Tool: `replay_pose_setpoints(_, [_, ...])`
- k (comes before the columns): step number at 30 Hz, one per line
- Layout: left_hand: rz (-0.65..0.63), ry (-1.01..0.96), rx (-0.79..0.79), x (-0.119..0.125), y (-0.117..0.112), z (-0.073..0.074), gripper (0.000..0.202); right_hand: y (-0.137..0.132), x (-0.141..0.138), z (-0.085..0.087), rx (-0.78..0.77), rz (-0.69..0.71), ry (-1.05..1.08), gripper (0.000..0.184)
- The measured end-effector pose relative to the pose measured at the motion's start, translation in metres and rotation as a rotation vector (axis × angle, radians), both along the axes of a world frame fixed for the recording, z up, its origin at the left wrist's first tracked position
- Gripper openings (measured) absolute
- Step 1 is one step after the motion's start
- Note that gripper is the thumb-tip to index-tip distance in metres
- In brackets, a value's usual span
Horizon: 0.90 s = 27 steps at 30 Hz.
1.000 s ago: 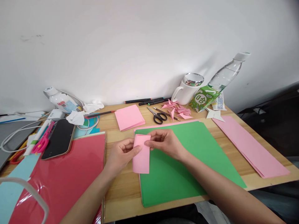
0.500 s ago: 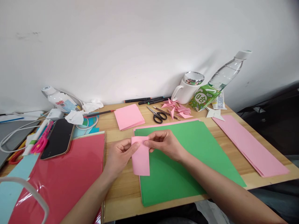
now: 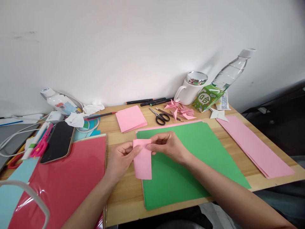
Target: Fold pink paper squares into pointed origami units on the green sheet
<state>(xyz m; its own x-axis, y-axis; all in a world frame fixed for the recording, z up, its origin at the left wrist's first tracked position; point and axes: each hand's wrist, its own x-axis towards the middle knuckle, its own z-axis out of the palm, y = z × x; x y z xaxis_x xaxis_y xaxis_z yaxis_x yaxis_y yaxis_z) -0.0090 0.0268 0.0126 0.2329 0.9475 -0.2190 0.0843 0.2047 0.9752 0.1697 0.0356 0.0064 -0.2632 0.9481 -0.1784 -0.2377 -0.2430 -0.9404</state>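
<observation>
A folded pink sheet of paper [image 3: 143,165], now a narrow upright rectangle, is held up between my two hands. My left hand [image 3: 122,159] pinches its upper left part, thumb in front and fingers behind. My right hand [image 3: 168,147] grips the upper right edge between thumb and fingers. Below and to the right lies a stack of green paper [image 3: 190,165] with pink sheets showing at its edge. Behind my hands sits a stack of pink square paper [image 3: 131,119]. Black-handled scissors [image 3: 162,118] and several folded pink paper pieces [image 3: 183,110] are farther back.
On the left are a red plastic-covered pack [image 3: 78,178], a phone [image 3: 58,140] and pink scissors [image 3: 41,143]. At the back right stand a white mug [image 3: 188,92], a green carton [image 3: 206,98] and a water bottle [image 3: 231,71]. Long pink strips [image 3: 254,144] lie rightward.
Both hands keep the same grip on the folded pink paper. The whole view has shifted slightly; the paper's lower left edge seems a little more curved.
</observation>
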Motion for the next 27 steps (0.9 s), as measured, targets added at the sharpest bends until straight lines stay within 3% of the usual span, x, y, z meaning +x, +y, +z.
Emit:
replay_pose_setpoints(19, [0.004,-0.004,-0.001,-0.001,0.0013,-0.0041,0.028,0.0008,0.0005,-0.0038,0.014,0.0,-0.029,0.028])
replay_pose_setpoints(27, [-0.02,-0.119,-0.153,0.0011,0.0031,-0.0006,0.029,0.003,0.0028,-0.0042,-0.013,0.035,-0.097,0.033])
